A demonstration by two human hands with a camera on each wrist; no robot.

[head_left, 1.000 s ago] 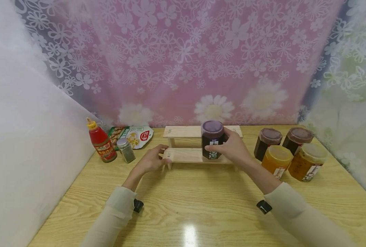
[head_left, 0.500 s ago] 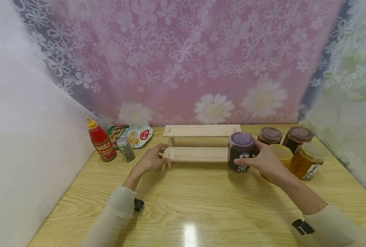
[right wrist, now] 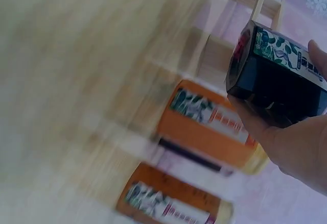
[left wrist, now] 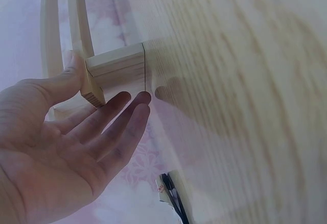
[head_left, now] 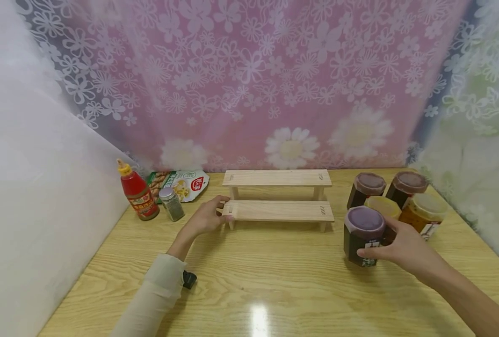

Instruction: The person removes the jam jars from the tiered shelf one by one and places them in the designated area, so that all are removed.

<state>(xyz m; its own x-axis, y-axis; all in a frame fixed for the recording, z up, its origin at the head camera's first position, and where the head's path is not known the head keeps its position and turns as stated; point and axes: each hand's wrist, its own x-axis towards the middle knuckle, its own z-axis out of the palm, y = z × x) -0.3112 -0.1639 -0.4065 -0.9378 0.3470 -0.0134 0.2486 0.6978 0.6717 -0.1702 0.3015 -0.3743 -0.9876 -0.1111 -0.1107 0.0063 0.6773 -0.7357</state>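
Note:
In the head view a dark hexagonal jar with a purple lid is upright in my right hand. Thumb and fingers grip its sides; the right wrist view shows the dark jar apart from the tabletop. My left hand holds the left end of a two-step wooden shelf. In the left wrist view its thumb lies against the lower board's end, and the fingers reach beside the leg. Just behind the held jar are two amber jars, one with a yellow lid, partly hidden.
Two dark jars with brownish lids and the other amber jar stand at right. A red sauce bottle, a spice shaker and a food pouch are at left. A floral curtain closes off the back.
My right hand has carried the purple-lidded jar off the shelf's lower step, rightward and toward me, to in front of the amber jars. My left hand has stayed at the shelf's end.

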